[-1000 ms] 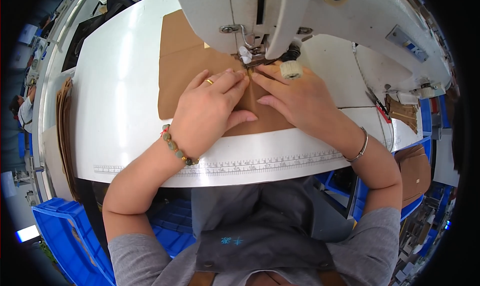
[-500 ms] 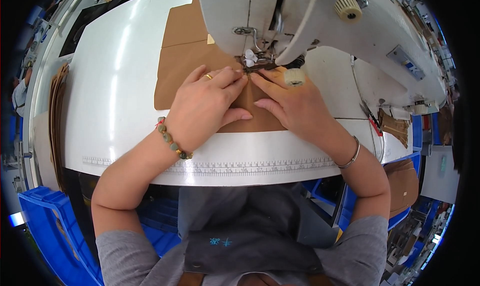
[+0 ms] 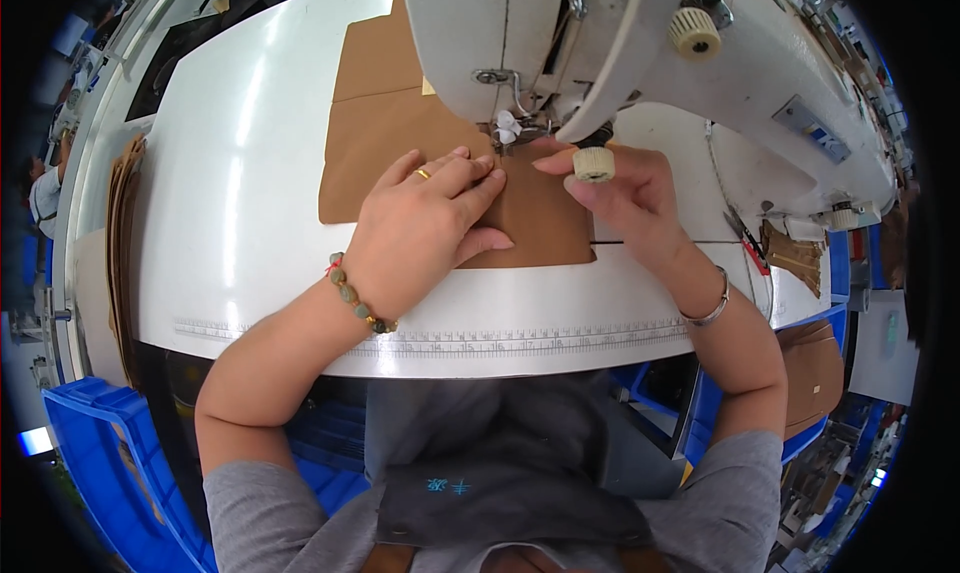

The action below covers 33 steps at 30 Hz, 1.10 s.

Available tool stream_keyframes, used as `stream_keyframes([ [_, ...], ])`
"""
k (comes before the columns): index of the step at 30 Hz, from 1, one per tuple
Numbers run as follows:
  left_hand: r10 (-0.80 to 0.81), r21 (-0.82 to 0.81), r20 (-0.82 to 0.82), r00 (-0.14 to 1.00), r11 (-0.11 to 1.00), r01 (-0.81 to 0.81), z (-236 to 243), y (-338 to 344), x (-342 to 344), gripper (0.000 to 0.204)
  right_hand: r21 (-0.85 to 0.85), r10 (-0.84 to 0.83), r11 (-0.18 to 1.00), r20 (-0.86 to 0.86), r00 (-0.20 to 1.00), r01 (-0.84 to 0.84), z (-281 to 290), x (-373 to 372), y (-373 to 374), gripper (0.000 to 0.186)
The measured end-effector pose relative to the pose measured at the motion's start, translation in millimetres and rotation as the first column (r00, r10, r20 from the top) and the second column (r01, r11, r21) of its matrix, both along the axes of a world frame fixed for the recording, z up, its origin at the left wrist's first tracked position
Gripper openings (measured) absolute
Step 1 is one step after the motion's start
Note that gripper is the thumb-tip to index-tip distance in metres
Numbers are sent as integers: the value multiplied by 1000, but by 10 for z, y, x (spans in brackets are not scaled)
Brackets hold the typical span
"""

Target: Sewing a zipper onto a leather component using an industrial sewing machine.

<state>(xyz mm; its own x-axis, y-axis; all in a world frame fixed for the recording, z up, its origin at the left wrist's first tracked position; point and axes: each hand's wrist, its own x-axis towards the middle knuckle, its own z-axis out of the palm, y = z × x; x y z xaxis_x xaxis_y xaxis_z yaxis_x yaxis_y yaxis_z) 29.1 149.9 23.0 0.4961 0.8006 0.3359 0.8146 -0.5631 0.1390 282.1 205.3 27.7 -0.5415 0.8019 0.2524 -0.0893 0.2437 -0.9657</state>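
Observation:
A flat brown piece (image 3: 375, 163), like leather or stiff cloth, lies on the white table under the presser foot (image 3: 505, 145) of a sewing machine (image 3: 770, 123). My left hand (image 3: 425, 218) rests open on the piece, its fingertips just left of the foot and its thumb stretched toward the right. To the right of the foot, my right hand (image 3: 632, 198) is raised off the piece with its thumb and forefinger apart. A cream knob (image 3: 594, 164) covers part of its fingers. I see nothing held in either hand.
Red-handled snips (image 3: 750, 248) and a small brown bundle (image 3: 793, 255) lie at the right. Brown pieces stand in a stack (image 3: 122, 253) by the left edge. A printed ruler (image 3: 450, 343) runs along the front. Blue bins (image 3: 110, 453) stand below, on both sides.
My right hand has lifted off the brown piece and drawn back to the right, its fingers curling. The fold beneath my fingers now looks flatter. My left hand stays on the piece.

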Motion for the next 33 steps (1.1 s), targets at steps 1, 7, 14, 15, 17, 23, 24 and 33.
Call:
stream_keyframes([
  [1, 2, 4, 16, 1000, 1000, -2, 6, -9, 3, 65, 127, -67, 991, 223, 973, 39, 3, 8, -4, 29],
  [7, -4, -6, -3, 1000, 1000, 4, 49, -14, 6, 67, 727, -438, 676, 527, 729, -120, -152, -119, -112, 46],
  [14, -3, 15, 8, 1000, 1000, 3, 50, 41, 8, 67, 743, -454, 656, 529, 717, -133, -170, -113, -97, 50],
  [15, -2, 23, 8, 1000, 1000, 2, 50, 44, 7, 67, 743, -454, 656, 530, 716, -133, -169, -116, -89, 50],
  [17, 0, 26, 9, 1000, 1000, 0, 49, 51, 7, 67, 736, -458, 666, 533, 712, -123, -173, -124, -80, 50],
  [23, 5, 12, 11, 1000, 1000, -5, 40, 92, 13, 66, 734, -456, 667, 539, 708, -129, -181, -121, -50, 49],
  [24, 5, 19, 5, 1000, 1000, -5, 41, 92, 15, 66, 743, -460, 657, 530, 712, -129, -180, -122, -49, 49],
  [33, 1, 10, -4, 1000, 1000, -1, 57, 113, 6, 64, 756, -461, 641, 516, 722, -131, -186, -124, -32, 49],
])
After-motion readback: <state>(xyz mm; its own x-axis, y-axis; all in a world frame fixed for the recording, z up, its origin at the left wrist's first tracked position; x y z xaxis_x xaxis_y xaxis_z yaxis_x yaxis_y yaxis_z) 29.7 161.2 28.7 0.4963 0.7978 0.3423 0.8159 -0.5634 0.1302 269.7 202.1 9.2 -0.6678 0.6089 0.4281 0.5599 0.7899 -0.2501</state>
